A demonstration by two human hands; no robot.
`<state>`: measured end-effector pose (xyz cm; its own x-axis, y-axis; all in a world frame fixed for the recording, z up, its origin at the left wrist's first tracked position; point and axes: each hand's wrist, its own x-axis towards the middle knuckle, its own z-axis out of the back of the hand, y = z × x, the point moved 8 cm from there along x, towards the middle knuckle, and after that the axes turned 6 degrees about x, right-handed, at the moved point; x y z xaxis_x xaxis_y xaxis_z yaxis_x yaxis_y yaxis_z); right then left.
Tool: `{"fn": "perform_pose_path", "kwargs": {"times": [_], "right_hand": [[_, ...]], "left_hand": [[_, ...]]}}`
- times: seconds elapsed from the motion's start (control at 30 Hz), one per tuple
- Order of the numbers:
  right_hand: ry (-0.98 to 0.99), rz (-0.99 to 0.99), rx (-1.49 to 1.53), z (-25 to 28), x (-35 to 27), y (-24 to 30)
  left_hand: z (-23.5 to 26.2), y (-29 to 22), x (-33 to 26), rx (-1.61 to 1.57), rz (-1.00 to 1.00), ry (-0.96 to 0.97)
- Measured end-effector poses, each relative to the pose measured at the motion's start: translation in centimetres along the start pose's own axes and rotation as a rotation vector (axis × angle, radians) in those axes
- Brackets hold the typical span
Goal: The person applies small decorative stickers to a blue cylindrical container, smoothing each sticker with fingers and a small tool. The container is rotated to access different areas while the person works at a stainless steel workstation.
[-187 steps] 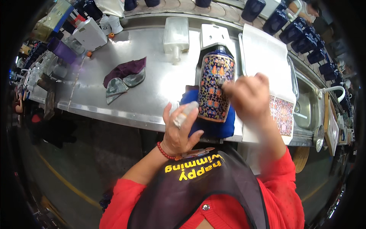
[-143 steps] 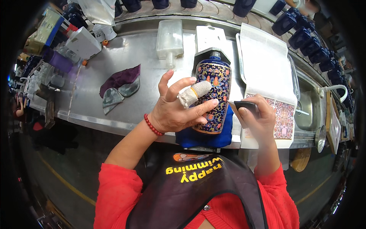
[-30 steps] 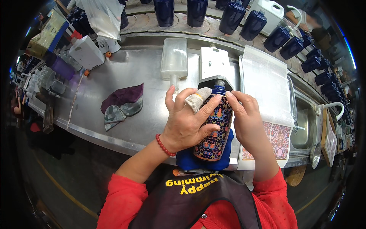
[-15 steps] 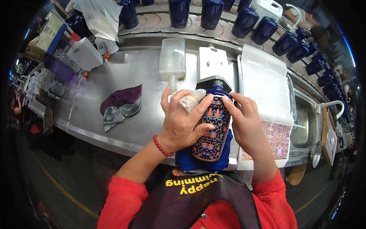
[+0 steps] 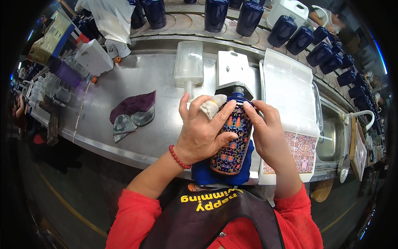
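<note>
A dark blue glass bottle [image 5: 232,151] with a colourful floral pattern lies in front of me, its neck pointing away. Beneath it is a bright blue cloth [image 5: 201,175], and its neck end is at a grey angled metal rest [image 5: 224,87]. My left hand [image 5: 201,135] grips the bottle's left side, index fingertip near the shoulder and thumb across the front. One of its fingers wears a pale fabric wrap [image 5: 210,108] with a yellow band. My right hand [image 5: 269,133] holds the upper right side, thumb near the shoulder. Its other fingertips are partly hidden.
Patterned decal sheets [image 5: 304,151] lie right, beside a sink [image 5: 331,139]. Behind the work spot are a clear bottle [image 5: 189,64] and a white block [image 5: 232,66]. A purple cloth [image 5: 134,106] lies left. Blue bottles [image 5: 215,16] stand along a conveyor [image 5: 182,27] at the back.
The blue bottles on the conveyor have moved to the right. My left hand has shifted slightly right along the patterned bottle; my right hand stays nearly in place.
</note>
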<state>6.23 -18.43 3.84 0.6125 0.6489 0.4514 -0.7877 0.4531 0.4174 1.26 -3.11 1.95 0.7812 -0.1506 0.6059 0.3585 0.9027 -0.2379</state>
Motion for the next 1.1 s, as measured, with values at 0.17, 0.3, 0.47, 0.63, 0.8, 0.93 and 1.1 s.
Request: {"fn": "perform_pose_path", "kwargs": {"times": [0.17,0.3,0.47,0.63,0.8,0.93,1.1], "right_hand": [[0.044,0.01,-0.045,0.1,0.5,0.1],[0.056,0.022,-0.057,0.2,0.7,0.4],[0.053,0.02,-0.056,0.1,0.7,0.3],[0.053,0.013,-0.067,0.0,0.4,0.1],[0.014,0.024,-0.059,0.2,0.6,0.3],[-0.145,0.012,0.039,1.5,-0.2,-0.7],[-0.121,-0.095,0.17,2.1,-0.8,-2.6]], "left_hand": [[0.0,0.0,-0.2,-0.015,0.009,-0.007],[-0.1,0.0,-0.2,-0.017,0.007,-0.007],[-0.1,0.0,-0.1,-0.015,0.001,-0.005],[-0.1,0.0,-0.2,-0.028,0.008,-0.007],[0.1,0.0,-0.3,-0.046,0.019,0.004],[0.5,-2.3,-0.8,-0.037,-0.192,0.042],[0.9,-2.1,-1.7,-0.012,-0.163,0.034]]}}
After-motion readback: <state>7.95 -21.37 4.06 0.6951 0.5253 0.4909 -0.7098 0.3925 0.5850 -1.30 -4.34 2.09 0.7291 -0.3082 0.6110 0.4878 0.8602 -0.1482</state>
